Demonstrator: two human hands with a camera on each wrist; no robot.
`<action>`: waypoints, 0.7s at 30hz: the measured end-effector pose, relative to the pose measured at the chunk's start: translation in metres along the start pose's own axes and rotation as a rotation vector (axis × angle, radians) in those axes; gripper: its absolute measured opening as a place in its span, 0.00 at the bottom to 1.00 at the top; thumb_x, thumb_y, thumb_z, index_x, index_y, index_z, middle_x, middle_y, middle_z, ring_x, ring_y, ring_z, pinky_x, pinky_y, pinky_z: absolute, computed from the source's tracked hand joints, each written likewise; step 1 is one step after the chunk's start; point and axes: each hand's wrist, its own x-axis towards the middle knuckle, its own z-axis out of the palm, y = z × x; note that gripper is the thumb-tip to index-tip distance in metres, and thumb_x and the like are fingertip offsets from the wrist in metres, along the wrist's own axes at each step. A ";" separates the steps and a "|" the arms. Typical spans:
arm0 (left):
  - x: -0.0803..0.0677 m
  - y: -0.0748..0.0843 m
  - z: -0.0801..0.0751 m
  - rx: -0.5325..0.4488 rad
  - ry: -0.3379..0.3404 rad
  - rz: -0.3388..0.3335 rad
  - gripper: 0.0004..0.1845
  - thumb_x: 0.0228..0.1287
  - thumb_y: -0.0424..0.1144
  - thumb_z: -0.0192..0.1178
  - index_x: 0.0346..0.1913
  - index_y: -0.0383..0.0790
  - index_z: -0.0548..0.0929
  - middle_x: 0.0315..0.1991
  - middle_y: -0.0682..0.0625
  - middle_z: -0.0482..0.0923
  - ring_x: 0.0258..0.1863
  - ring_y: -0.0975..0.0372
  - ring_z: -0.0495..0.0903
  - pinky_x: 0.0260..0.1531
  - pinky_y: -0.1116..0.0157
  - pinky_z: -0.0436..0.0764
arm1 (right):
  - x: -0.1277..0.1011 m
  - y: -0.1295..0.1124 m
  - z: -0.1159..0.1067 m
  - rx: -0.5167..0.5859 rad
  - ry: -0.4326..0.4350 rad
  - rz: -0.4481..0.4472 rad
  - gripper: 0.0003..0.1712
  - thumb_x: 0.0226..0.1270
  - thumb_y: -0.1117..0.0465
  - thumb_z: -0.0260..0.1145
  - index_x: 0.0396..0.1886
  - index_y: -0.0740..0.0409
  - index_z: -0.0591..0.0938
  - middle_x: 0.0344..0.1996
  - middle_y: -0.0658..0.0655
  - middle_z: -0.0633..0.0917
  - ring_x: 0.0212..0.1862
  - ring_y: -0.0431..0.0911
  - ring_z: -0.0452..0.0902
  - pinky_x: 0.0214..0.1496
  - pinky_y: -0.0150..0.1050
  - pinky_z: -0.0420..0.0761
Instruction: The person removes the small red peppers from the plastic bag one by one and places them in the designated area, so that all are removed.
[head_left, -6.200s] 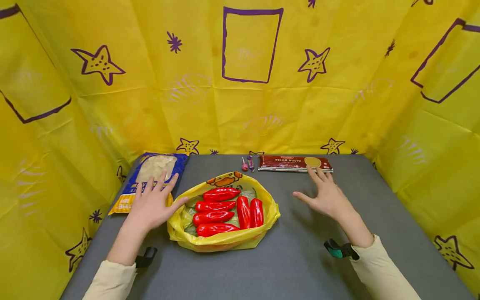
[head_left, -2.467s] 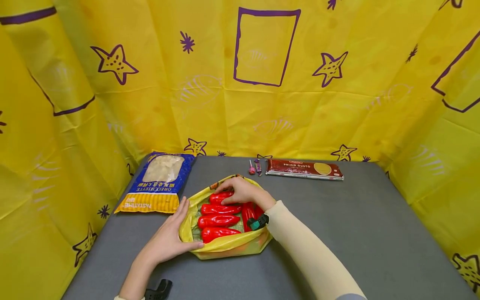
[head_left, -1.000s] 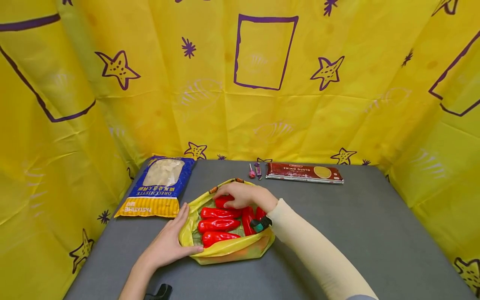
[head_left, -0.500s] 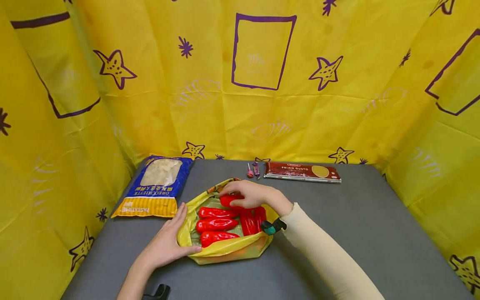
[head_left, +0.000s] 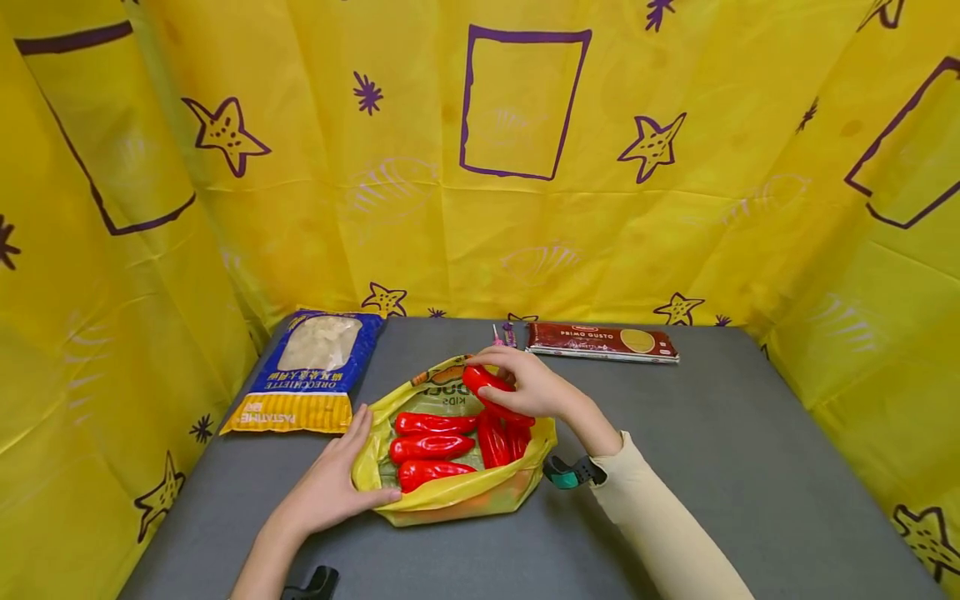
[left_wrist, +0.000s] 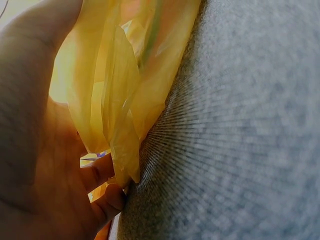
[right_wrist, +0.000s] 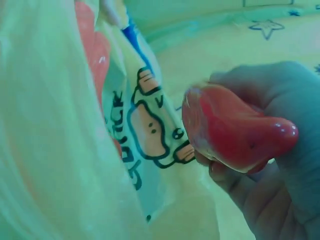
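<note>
The person's right hand (head_left: 534, 390) has its fingers curled round one red pepper (head_left: 491, 392) and holds it lifted over the far right rim of the yellow plastic bag (head_left: 450, 496), close to the printed duck on the bag's far wall. The right wrist view shows the same grip from close by: the pepper's glossy end sticks out of the closed fingers, with the bag's cartoon print just beside it.

The left hand (head_left: 330, 492) lies against the near left side of the bag. In the head view its fingers look fairly straight along the rim, while the left wrist view, which is very close and blurred, seems to show the fingertips (left_wrist: 111, 197) tucked against a fold of the plastic; it reads as steadying the bag by pressing rather than pinching.

As a judgement of progress: one pepper is out, or nearly out, of the bag, and the removal has only begun. Five peppers (head_left: 433, 447) remain inside, three lying crosswise at the bag's left and two lengthwise at its right, below the lifted one. No pepper lies on the grey table (head_left: 720, 467) outside the bag.

Left of the bag and beyond it lies a blue orecchiette pasta packet (head_left: 307, 371). Beyond the bag to the right lies a dark red spaghetti packet (head_left: 602, 342), with two small lollipops (head_left: 504, 334) just at its left end.
</note>
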 end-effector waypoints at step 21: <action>0.001 -0.004 0.003 0.009 0.005 -0.006 0.71 0.53 0.76 0.71 0.88 0.45 0.43 0.88 0.43 0.40 0.78 0.29 0.57 0.67 0.26 0.66 | -0.071 0.025 -0.003 0.251 0.513 0.298 0.28 0.69 0.67 0.73 0.68 0.57 0.82 0.60 0.63 0.83 0.38 0.50 0.84 0.38 0.33 0.86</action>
